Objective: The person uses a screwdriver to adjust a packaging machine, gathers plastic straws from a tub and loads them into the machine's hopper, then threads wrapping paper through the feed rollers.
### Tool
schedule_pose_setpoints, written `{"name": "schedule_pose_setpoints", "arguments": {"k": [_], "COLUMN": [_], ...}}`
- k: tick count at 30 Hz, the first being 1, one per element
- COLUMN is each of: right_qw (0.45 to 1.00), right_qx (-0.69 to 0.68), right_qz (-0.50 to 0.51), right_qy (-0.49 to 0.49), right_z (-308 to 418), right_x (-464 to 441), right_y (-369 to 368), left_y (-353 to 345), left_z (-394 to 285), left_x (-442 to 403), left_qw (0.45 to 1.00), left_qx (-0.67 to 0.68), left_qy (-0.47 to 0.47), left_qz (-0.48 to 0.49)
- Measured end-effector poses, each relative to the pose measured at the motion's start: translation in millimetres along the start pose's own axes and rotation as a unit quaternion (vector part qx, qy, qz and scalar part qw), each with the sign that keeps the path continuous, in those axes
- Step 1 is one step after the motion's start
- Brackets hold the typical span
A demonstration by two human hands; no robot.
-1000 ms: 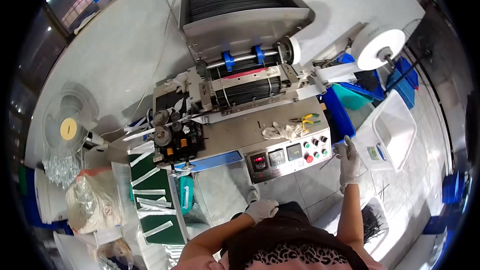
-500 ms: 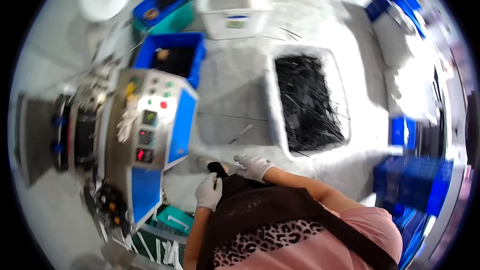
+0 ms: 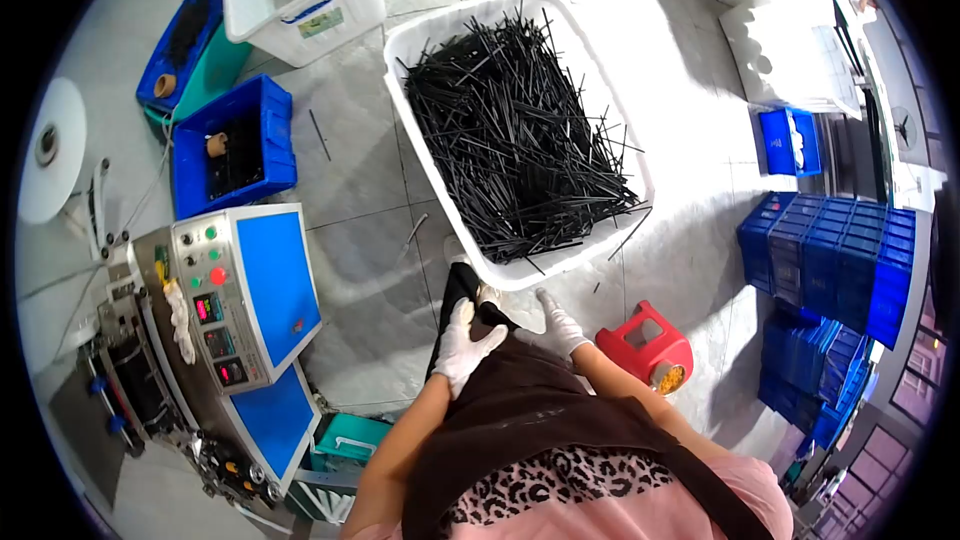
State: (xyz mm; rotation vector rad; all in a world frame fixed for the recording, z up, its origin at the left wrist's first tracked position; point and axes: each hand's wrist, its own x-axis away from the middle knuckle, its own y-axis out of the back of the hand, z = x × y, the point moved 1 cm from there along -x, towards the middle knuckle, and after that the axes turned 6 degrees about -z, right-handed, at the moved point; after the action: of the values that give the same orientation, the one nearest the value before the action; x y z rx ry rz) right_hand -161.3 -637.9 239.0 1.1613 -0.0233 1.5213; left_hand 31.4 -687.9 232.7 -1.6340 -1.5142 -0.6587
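Observation:
Both hands wear white gloves and are held in front of the dark apron. My left hand has its fingers apart and holds nothing. My right hand is also spread, with nothing in it, just below the near edge of a large white tub. Thin black sticks fill much of that tub in a loose heap, and a few poke over its rim. Neither hand touches the tub.
To the left stands the machine with its control panel. Blue bins and a white bin are at upper left. A red container sits right of my right hand. Stacked blue crates stand at far right.
The view has swung right, away from the machine and towards the tub of black sticks. My hands have come in front of the apron, and both are spread open.

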Motion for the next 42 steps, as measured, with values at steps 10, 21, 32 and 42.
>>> {"name": "schedule_pose_setpoints", "arguments": {"k": [10, 21, 32, 42], "right_qw": [0.948, 0.971, 0.975, 0.989], "right_qx": [-0.137, 0.240, -0.181, 0.082], "right_qz": [-0.202, -0.005, -0.123, -0.117], "right_qy": [-0.203, -0.024, 0.040, 0.040], "right_z": [-88.7, -105.3, -147.3, -138.8], "right_x": [-159.5, -282.9, -265.4, -286.6], "right_y": [43.5, 63.3, 74.7, 46.9], "left_y": [-81.8, -92.0, -87.1, -58.3], "left_z": [42.7, 52.8, 69.8, 93.6], "left_x": [-205.7, -309.2, -335.5, -346.3], "left_qw": [0.989, 0.834, 0.973, 0.977], "left_qx": [-0.029, -0.521, 0.141, 0.208], "left_qy": [-0.024, 0.014, -0.023, 0.032], "left_qz": [-0.144, -0.180, -0.180, -0.034]}}
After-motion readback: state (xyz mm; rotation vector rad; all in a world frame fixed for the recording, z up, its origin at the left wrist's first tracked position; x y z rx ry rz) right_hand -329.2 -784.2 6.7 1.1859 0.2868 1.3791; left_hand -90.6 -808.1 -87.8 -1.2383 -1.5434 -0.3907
